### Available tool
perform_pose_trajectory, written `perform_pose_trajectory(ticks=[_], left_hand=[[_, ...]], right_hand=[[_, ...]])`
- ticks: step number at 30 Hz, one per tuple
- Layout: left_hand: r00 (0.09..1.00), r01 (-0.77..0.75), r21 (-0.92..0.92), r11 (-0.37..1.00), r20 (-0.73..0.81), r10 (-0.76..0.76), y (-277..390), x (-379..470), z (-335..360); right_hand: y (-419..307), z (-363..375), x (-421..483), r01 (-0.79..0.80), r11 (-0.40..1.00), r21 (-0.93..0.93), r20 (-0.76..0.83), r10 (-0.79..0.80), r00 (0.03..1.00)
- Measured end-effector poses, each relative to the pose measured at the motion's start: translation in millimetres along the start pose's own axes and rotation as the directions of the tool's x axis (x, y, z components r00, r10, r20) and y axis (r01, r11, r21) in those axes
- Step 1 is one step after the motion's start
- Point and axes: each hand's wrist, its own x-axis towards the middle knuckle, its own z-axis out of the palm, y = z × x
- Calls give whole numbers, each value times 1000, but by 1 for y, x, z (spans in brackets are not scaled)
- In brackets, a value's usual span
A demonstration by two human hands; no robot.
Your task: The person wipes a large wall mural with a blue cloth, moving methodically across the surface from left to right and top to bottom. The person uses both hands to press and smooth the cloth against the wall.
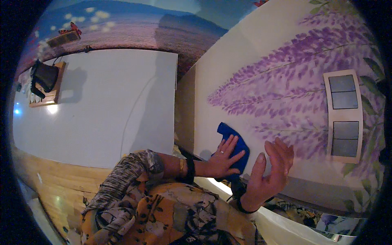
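Note:
My left hand (225, 157) lies flat with spread fingers on a blue cloth (243, 153), pressing it against the wall (211, 101). This hand wears a ring, and a bracelet and a dark band circle the wrist. The cloth's upper end curls away from the wall, and part of it is hidden under the palm. To the right of the cloth, my right hand (272, 171) is raised before the wall with thumb and fingers apart. It holds nothing. Purple flowers (275, 73) are painted on the wall above both hands.
A switch panel (344, 116) with grey rockers is fixed to the wall at right. A white tabletop (122, 92) extends on the left, bearing a dark jug-like object (46, 75) on a wooden stand (58, 95). A reflective strip (340, 225) runs along the lower right.

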Motion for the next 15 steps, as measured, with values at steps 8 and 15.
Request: perform_pose_trajectory(ticks=[8, 15], left_hand=[[976, 194, 99, 976, 79, -202, -84, -66, 17], [606, 795, -302, 526, 357, -711, -105, -113, 58]], right_hand=[[2, 13, 4, -69, 988, -137, -17, 67, 998], [15, 24, 12, -114, 966, -232, 18, 121, 992]])
